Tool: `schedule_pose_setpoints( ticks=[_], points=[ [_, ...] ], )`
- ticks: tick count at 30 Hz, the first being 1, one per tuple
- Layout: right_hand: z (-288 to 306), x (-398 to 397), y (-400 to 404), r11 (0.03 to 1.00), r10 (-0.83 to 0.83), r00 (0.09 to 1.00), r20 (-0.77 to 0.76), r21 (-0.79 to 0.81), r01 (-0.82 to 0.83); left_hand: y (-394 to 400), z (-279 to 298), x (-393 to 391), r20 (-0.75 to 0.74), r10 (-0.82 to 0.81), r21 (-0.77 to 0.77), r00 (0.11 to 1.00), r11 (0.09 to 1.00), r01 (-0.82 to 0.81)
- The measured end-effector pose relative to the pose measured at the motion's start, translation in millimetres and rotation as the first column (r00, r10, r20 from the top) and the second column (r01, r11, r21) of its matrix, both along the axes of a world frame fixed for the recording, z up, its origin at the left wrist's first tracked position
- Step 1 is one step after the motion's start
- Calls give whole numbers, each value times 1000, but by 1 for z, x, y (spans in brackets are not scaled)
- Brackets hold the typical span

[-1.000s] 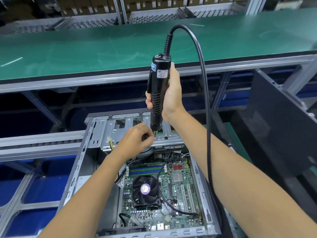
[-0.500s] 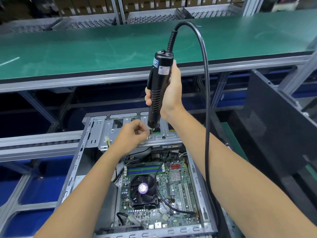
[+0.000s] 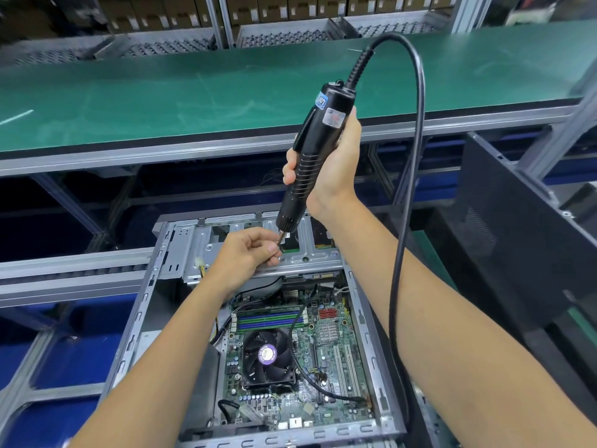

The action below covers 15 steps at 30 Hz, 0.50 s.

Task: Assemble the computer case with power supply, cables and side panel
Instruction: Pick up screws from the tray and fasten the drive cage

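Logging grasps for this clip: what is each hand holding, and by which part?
Right hand: electric screwdriver, by its ribbed body. Left hand: fingertips pinched at the bit tip; any screw there cannot be told.

Green mat worktop (image 3: 193, 92) spans far side, aluminium edge rail along its front. Roller conveyor racks (image 3: 290, 38) behind it. Shelving with brown cartons (image 3: 258, 9) at back. Below worktop: grey extrusion frame (image 3: 64, 202), blue bins (image 3: 74, 360) beneath. Light even, overhead, no windows visible.
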State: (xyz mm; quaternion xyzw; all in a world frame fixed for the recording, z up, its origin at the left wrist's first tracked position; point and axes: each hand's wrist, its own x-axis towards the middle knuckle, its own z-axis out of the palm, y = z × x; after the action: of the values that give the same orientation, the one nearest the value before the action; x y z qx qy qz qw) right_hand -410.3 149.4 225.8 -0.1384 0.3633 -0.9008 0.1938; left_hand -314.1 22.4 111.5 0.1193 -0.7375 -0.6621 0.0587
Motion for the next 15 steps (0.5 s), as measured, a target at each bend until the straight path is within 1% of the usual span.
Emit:
schedule_pose_setpoints(
  ticks=[5,9,12,15],
  points=[
    [2,0,2,1000,5,1000,3,9,-5,3,2,2,-18,-9,-1,1000,1000,9],
    [2,5,0,999,13,1000,0,50,-13,9,5,1,-4,-23,-123,1000,992,22],
    [3,9,0,996,33,999,-3,82,-32,14,5,1,-2,9,-198,1000,980,-9],
    [4,11,1,993,50,999,-2,109,-49,14,5,2,-7,2,-193,1000,981,-3]
  ],
)
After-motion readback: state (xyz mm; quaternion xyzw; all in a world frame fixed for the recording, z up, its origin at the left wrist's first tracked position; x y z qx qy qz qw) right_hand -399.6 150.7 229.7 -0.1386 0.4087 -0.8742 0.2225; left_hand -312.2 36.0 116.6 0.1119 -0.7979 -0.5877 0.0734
